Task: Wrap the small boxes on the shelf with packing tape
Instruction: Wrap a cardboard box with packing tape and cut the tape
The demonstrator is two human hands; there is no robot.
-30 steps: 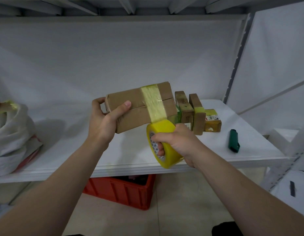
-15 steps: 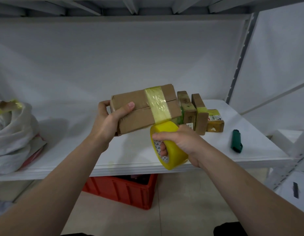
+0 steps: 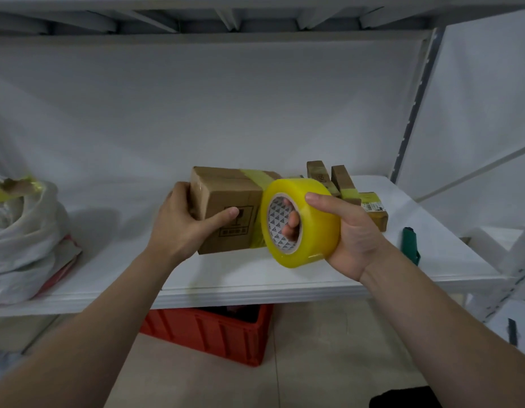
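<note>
My left hand (image 3: 181, 223) grips the left end of a brown cardboard box (image 3: 226, 207), held above the white shelf (image 3: 255, 278). A band of yellow tape crosses the box near its right side. My right hand (image 3: 343, 231) holds a yellow tape roll (image 3: 302, 222) pressed against the box's right part, fingers through the core and thumb over the top. Tape runs from the roll onto the box. Behind the roll stand several small brown boxes (image 3: 340, 181), some with yellow tape, partly hidden.
A green cutter (image 3: 409, 244) lies on the shelf at the right. A white plastic bag (image 3: 22, 231) with contents sits at the left. A red crate (image 3: 220, 331) stands on the floor under the shelf. A shelf post (image 3: 411, 113) rises at the right.
The box has turned so its printed side faces me. My right hand has lifted the roll from below the box up against its right side, and the roll's core now faces me.
</note>
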